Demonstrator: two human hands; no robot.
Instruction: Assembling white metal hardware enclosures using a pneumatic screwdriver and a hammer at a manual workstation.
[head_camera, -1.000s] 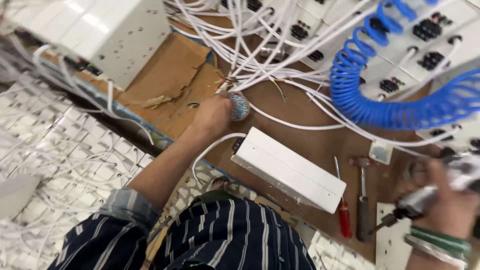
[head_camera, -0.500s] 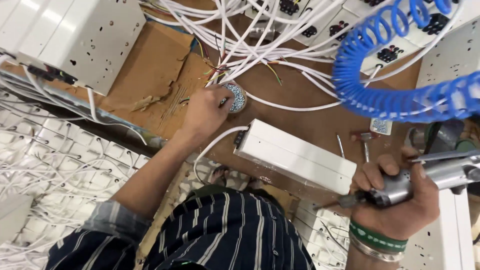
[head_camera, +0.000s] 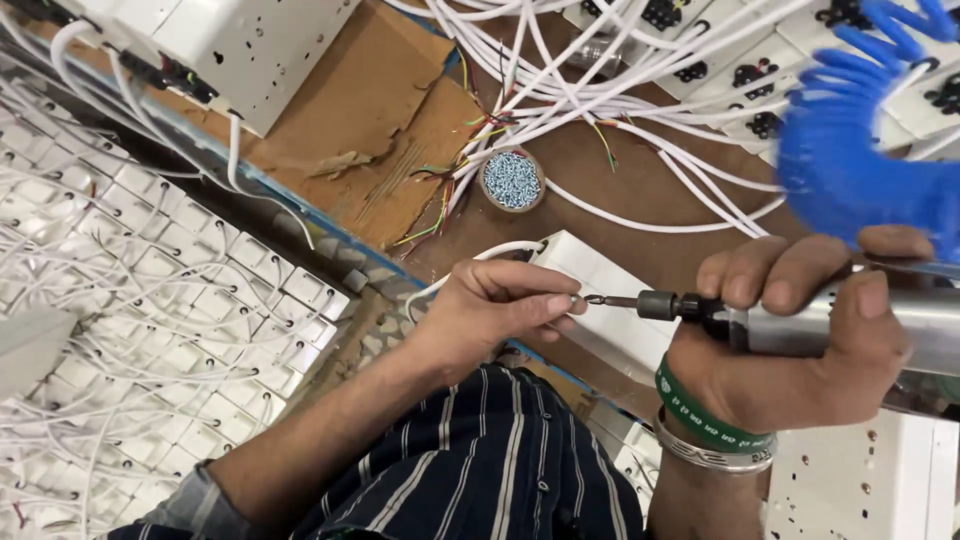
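Observation:
My right hand (head_camera: 790, 340) grips a silver pneumatic screwdriver (head_camera: 880, 325) held level, its dark bit (head_camera: 625, 302) pointing left. My left hand (head_camera: 495, 305) has its fingers pinched at the bit's tip, apparently on a small screw that I cannot make out clearly. Both hands hover over a white rectangular box (head_camera: 600, 300) with a white cable running from it, lying on the brown table (head_camera: 640, 180). A small round cup of silver screws (head_camera: 512, 180) stands farther up the table, apart from both hands.
A blue coiled air hose (head_camera: 860, 170) hangs at the upper right. White cables (head_camera: 600, 90) and white socket plates (head_camera: 760, 60) fill the far side. Torn cardboard (head_camera: 370, 110) lies upper centre. Stacks of white boxes with wires (head_camera: 150, 320) lie to the left.
My left hand left the cup of screws and came back to the screwdriver's bit. My right hand lifted the tool up and left into the middle of the view.

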